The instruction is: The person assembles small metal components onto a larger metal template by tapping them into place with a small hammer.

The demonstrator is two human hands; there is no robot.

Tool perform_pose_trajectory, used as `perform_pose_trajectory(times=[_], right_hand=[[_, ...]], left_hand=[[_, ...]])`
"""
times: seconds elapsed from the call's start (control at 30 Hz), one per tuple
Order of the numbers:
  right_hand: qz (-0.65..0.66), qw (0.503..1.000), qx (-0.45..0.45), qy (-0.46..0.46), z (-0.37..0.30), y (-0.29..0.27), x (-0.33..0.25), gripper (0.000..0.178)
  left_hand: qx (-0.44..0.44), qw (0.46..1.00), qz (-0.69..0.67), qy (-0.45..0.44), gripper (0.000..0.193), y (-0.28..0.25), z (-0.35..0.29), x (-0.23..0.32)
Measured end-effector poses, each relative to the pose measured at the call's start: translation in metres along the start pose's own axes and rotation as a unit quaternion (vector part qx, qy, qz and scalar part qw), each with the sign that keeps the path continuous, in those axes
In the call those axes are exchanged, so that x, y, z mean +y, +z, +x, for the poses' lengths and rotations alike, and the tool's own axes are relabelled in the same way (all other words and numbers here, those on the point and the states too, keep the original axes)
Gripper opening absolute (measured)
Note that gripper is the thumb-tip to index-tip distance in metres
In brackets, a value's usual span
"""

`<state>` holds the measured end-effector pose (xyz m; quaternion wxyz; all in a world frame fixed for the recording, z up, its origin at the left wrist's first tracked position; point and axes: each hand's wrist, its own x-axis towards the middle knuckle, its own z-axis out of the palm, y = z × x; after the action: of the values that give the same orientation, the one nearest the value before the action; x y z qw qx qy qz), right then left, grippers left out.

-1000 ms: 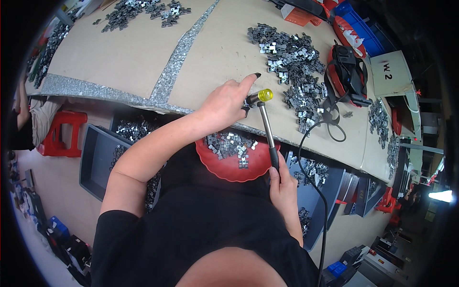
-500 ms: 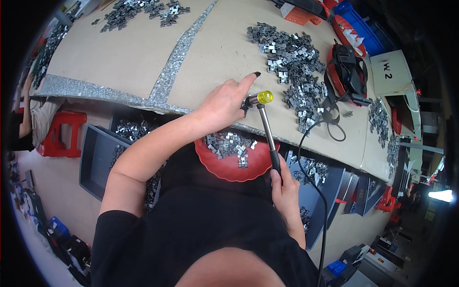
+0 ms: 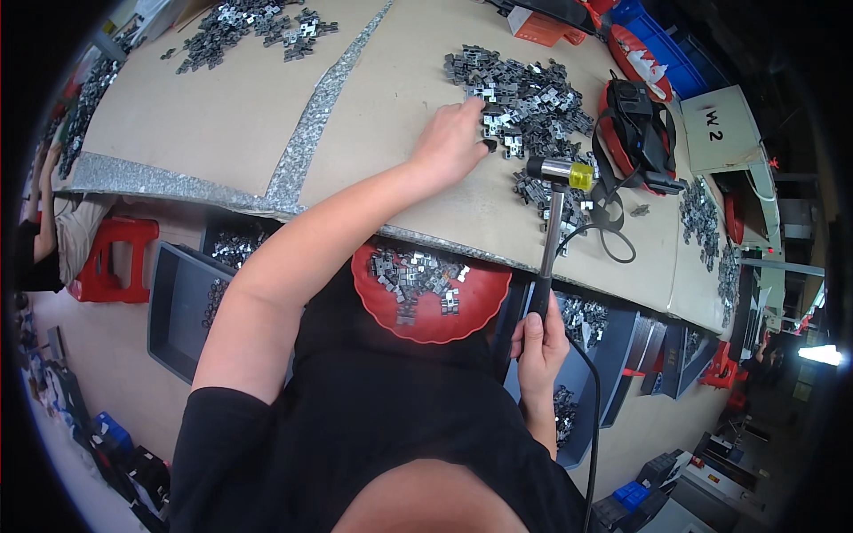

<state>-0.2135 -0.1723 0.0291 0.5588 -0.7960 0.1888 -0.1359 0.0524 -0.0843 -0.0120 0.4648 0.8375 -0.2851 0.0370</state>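
Observation:
My left hand (image 3: pixel 451 145) reaches over the table to the left edge of a large pile of small metal clip-like parts (image 3: pixel 542 102). Its thumb and forefinger, with dark covers at the tips, are spread apart at the parts; I see nothing held between them. My right hand (image 3: pixel 540 342) is wrapped round the black grip of a hammer (image 3: pixel 553 226). The hammer stands head up, with one yellow and one dark face on a shiny metal head, over the pile's near end. Below the table edge, a red scalloped bowl (image 3: pixel 435 330) holds several similar parts (image 3: pixel 418 275).
Grey bins (image 3: pixel 182 311) with parts stand under the table on both sides. A black and red strapped device (image 3: pixel 638 133) with a cable lies right of the pile. More parts (image 3: pixel 235 31) lie at the far left. Another person's arm (image 3: pixel 46 213) shows by a red stool (image 3: pixel 120 258).
My left hand has moved from the table edge forward and right to the pile. The hammer has shifted right, away from that hand. A blurred part now shows at the bowl's left side.

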Motion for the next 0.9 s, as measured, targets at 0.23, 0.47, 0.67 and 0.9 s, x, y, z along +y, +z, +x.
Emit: perform_pose_trajectory(times=[0.23, 0.47, 0.67, 0.9], right_hand=[[-0.018, 1.0, -0.013, 0.009, 0.0, -0.003, 0.002, 0.038], [-0.166, 0.983, -0.072, 0.018, 0.008, 0.007, -0.005, 0.039], [-0.236, 0.965, -0.106, 0.043, 0.008, 0.017, -0.003, 0.04], [-0.239, 0.964, -0.109, 0.051, 0.008, 0.015, -0.01, 0.039]], left_hand=[[-0.053, 0.997, 0.033, -0.035, 0.045, -0.019, 0.006, -0.003], [-0.142, 0.99, -0.007, 0.02, 0.048, -0.057, -0.04, 0.004], [-0.139, 0.99, -0.028, 0.019, 0.051, -0.061, -0.048, 0.002], [-0.108, 0.994, -0.009, 0.019, 0.061, -0.057, -0.06, 0.004]])
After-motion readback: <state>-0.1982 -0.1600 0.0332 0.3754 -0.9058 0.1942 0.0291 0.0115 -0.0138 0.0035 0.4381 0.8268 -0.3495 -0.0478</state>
